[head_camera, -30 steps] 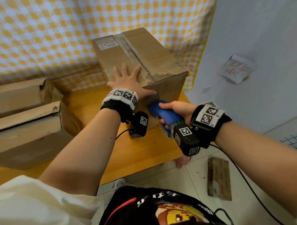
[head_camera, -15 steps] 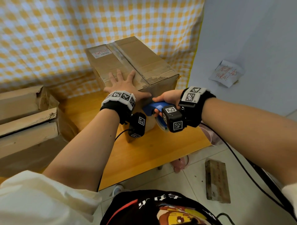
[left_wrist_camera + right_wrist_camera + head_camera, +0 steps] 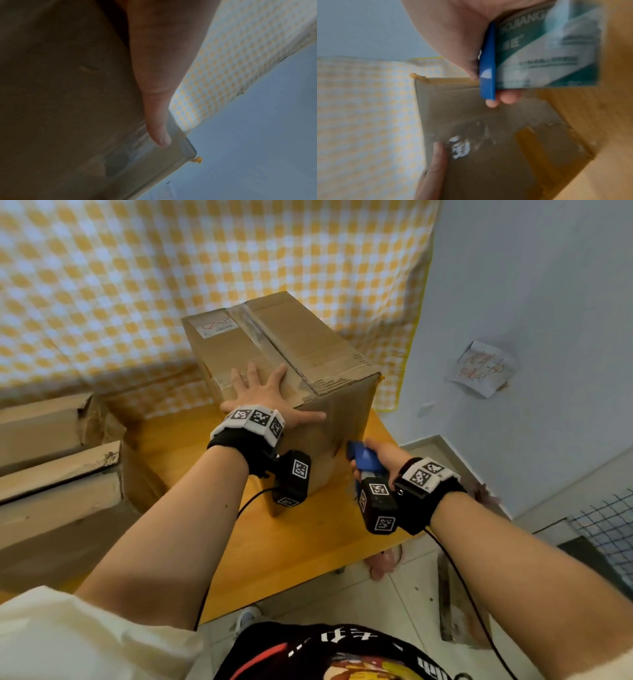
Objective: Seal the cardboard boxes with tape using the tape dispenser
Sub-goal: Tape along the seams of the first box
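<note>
My left hand [image 3: 265, 397] lies flat, fingers spread, on the near top edge of the box [image 3: 308, 354], which stands upright on the table [image 3: 284, 549] ahead of me. The thumb reaches along that top front edge toward the right.

My right hand [image 3: 383, 455] is curled round the blue dispenser [image 3: 364, 460], lower than my left hand and to its right. It sits close against the box's near face, at the right side; I cannot tell whether the dispenser touches the cardboard.

The seam [image 3: 274, 344] between the top flaps is the line that matters. It runs lengthwise away from me, starting at the near top edge just right of my left fingers and up and to the left of my right hand. Shiny tape already shows along it, folding over the near edge by my left thumb [image 3: 159, 135].

My right hand is the nearer one to the seam's near end. I judge a fresh strip would start on the near face under that end, then run up over the edge and away from me, while my left hand holds the box.
</note>
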